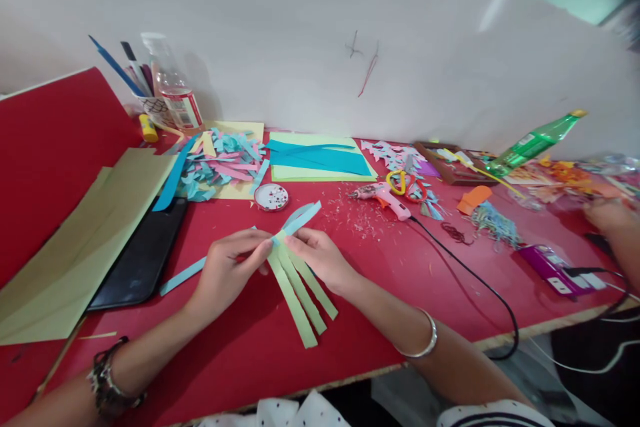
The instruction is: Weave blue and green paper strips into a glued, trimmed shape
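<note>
Both my hands meet over the red table [370, 327], pinching paper strips between thumbs and fingers. Green paper strips [300, 297] fan downward from the pinch, several of them, their lower ends spread apart. A light blue paper strip [303, 215] forms a loop above the pinch. My left hand [233, 263] is closed on the left side of the joint where blue and green meet. My right hand [317, 253] is closed on the right side. Another light blue strip [183, 275] pokes out beside my left hand; its far part is hidden.
Behind my hands are a round lid [271, 197], a paper scrap pile [220, 163] and stacked sheets [320, 159]. Rightward lie a pink glue gun [387, 200] with its black cord, yellow-handled scissors [397, 181], a purple power strip [553, 269] and another person's hand [613, 217].
</note>
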The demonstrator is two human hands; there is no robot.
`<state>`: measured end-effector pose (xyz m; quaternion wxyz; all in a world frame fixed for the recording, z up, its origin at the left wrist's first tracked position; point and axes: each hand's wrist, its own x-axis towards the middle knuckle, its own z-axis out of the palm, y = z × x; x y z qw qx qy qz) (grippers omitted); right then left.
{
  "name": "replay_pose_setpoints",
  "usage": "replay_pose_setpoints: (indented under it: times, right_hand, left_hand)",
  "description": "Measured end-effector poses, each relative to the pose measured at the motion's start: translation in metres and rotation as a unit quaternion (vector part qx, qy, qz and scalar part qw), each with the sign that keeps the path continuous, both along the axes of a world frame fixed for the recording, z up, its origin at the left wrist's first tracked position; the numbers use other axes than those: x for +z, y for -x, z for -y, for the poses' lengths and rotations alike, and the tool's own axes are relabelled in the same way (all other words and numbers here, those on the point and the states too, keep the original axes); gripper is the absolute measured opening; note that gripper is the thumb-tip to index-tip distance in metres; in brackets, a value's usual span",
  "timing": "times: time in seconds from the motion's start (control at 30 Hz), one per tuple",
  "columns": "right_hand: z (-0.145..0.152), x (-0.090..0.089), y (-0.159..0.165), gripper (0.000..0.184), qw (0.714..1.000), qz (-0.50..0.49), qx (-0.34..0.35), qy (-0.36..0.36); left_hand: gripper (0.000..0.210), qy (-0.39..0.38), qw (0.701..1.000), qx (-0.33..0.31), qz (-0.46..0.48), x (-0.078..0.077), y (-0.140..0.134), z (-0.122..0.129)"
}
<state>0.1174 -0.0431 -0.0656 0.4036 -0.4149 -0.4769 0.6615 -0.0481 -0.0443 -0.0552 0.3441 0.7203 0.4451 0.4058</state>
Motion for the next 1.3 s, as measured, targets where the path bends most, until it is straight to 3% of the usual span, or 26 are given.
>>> replay_pose_setpoints:
  times: [0.27, 0.57, 1.3]
  right_hand:
    - [0.0009, 0.0008, 0.0032, 0.023, 0.996, -0.016, -0.087, 0.008]
    - [0.0013, 0.0013, 0.0027, 0.022, 0.996, 0.000, -0.094, -0.002]
    - [-0.0002, -0.0024, 0.0001, 0.022, 0.996, -0.027, -0.086, 0.024]
  left_hand:
    - [0.038, 0.022, 0.999, 0.028, -0.001, -0.0009, -0.0055, 0.0031]
    - [0.037, 0.080, 0.995, 0.030, 0.041, 0.0000, -0.0078, 0.0044]
    - [0.035, 0.099, 0.994, 0.018, 0.050, -0.0026, -0.0060, 0.0019]
